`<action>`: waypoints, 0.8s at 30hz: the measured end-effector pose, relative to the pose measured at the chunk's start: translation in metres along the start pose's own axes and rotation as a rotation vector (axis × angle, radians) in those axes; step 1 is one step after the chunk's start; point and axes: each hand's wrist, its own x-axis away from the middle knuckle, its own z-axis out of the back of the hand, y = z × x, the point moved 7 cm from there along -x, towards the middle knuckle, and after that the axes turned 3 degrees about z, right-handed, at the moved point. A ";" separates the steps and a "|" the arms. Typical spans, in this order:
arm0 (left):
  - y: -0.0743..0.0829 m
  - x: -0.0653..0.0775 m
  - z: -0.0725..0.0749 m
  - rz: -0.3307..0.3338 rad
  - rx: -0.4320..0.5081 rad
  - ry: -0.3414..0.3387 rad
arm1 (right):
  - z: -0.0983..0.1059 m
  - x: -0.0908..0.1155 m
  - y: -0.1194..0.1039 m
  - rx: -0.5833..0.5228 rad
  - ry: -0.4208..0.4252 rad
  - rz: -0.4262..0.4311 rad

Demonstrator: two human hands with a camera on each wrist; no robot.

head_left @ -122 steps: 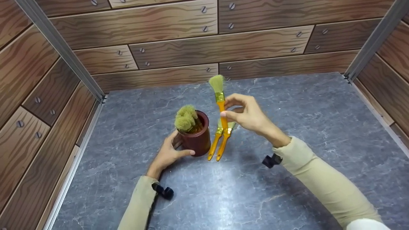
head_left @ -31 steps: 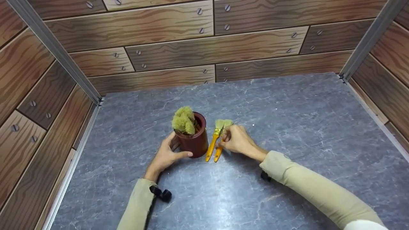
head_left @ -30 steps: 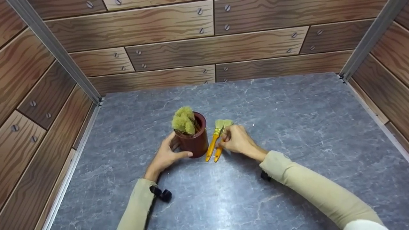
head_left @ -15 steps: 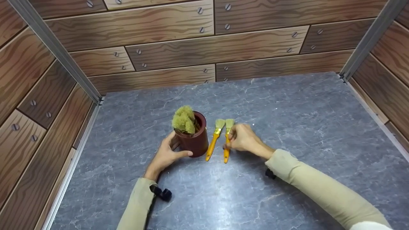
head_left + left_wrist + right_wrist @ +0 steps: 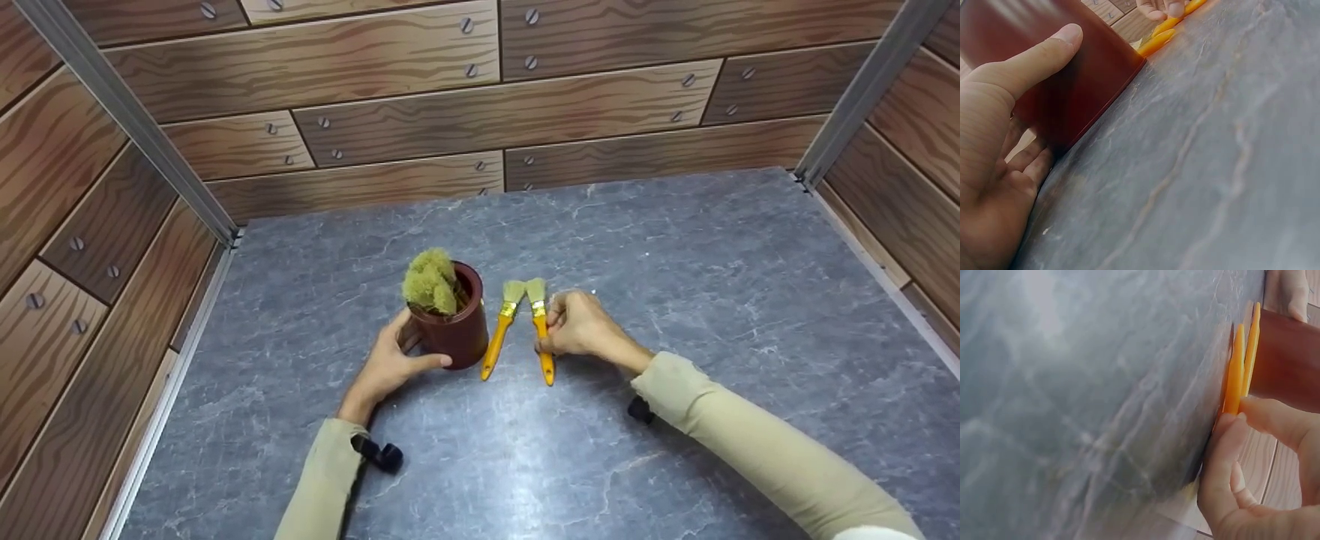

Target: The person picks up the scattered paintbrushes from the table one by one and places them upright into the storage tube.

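Note:
A dark red cup (image 5: 459, 337) stands on the table, with several brushes, bristles (image 5: 431, 281) upward, leaning to its left side. My left hand (image 5: 390, 364) grips this cup, the thumb across its front and the fingers behind, as the left wrist view also shows. To the right of the cup lie two paintbrushes with orange handles and pale bristles. One paintbrush (image 5: 498, 345) sits near the cup, untouched. My right hand (image 5: 581, 326) pinches the handle of the other paintbrush (image 5: 544, 345) between thumb and fingers; in the right wrist view this orange handle (image 5: 1234, 377) is low by the table.
The table (image 5: 712, 285) has a grey marbled top. Wood-patterned walls (image 5: 397, 97) close it in at the back and both sides, with metal posts (image 5: 862, 97) in the corners. Small black devices (image 5: 379, 454) are strapped at both wrists.
Earlier my right hand held a brush upright in the air; that brush is no longer seen apart. Since then it has shifted the right-hand paintbrush rightward, handle swung outward. The left hand stays put.

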 end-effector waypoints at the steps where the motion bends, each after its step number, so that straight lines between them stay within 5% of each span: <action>1: 0.000 0.000 0.000 -0.001 0.002 -0.002 | 0.000 0.000 0.001 -0.005 -0.004 -0.007; 7: 0.000 0.000 0.000 0.002 0.001 -0.010 | 0.001 0.000 0.005 -0.063 -0.012 -0.025; 16: 0.001 0.000 0.002 -0.002 -0.014 -0.012 | 0.004 -0.001 0.016 -0.361 -0.060 -0.069; 24: -0.001 0.000 0.000 -0.004 0.023 -0.010 | 0.021 0.007 0.005 -0.512 -0.070 0.120</action>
